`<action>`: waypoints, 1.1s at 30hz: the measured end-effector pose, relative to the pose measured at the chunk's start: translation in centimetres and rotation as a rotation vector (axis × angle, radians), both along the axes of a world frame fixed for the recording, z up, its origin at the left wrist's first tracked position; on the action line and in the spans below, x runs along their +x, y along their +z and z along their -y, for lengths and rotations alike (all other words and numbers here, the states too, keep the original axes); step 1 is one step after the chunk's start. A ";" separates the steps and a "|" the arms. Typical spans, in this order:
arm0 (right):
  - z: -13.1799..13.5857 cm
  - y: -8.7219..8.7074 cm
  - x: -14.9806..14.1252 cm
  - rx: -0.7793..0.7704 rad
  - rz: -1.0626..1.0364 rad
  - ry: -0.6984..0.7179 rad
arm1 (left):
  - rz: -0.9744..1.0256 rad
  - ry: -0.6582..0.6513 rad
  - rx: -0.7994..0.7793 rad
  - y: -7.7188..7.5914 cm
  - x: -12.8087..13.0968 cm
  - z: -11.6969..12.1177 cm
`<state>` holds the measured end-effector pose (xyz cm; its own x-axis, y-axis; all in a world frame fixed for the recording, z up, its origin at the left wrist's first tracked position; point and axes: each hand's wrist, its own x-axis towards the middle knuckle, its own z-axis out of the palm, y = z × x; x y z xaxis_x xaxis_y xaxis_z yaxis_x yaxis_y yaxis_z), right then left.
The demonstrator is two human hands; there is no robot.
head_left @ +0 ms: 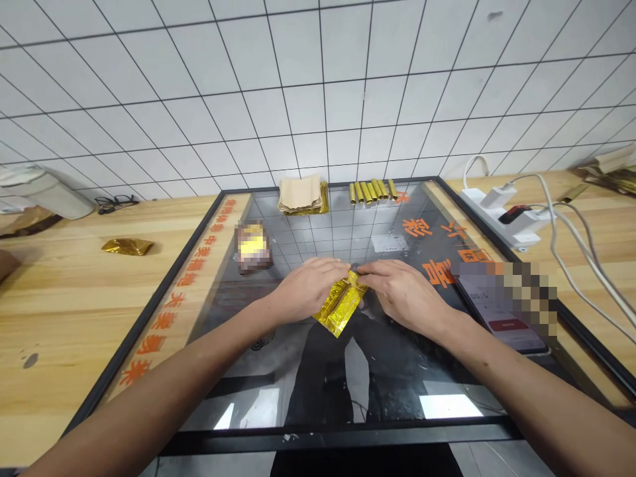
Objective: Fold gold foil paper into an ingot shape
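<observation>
My left hand (308,288) and my right hand (402,295) meet at the middle of a glass-topped black frame (171,311), pinching a folded strip of gold foil paper (338,308) between them. The strip slants down to the lower left, below my fingers. Its upper end is hidden by my fingers. Behind my hands lie a stack of tan paper on gold foil sheets (301,195) and a row of small rolled gold tubes (370,192). A pixelated packet with gold on it (252,246) sits to the left of my left hand.
A phone (501,318) lies partly blurred on the glass at right. On the wooden bench are crumpled gold foil (128,246), eyeglasses (116,202), a white cylinder (44,192), and a power strip (501,212) with white cables running to the right.
</observation>
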<state>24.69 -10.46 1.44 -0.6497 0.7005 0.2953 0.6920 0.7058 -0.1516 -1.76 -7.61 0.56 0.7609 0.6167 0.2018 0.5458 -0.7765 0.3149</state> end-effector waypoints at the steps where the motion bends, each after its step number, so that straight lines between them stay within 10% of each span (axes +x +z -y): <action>1: -0.1 0.0 0.1 0.008 0.001 -0.014 | -0.034 0.029 0.038 -0.1 0.0 0.4; 17: -0.9 -1.5 -0.8 0.028 -0.076 -0.004 | -0.220 0.387 0.251 -0.4 1.7 3.1; 33: -0.9 -2.2 -1.6 0.032 0.021 0.021 | -0.122 0.236 0.114 -0.3 -0.1 2.2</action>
<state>23.12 -9.57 -0.75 -0.6702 0.6771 0.3041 0.6799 0.7244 -0.1144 -1.81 -9.82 0.27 0.6217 0.7583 0.1963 0.7442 -0.6500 0.1538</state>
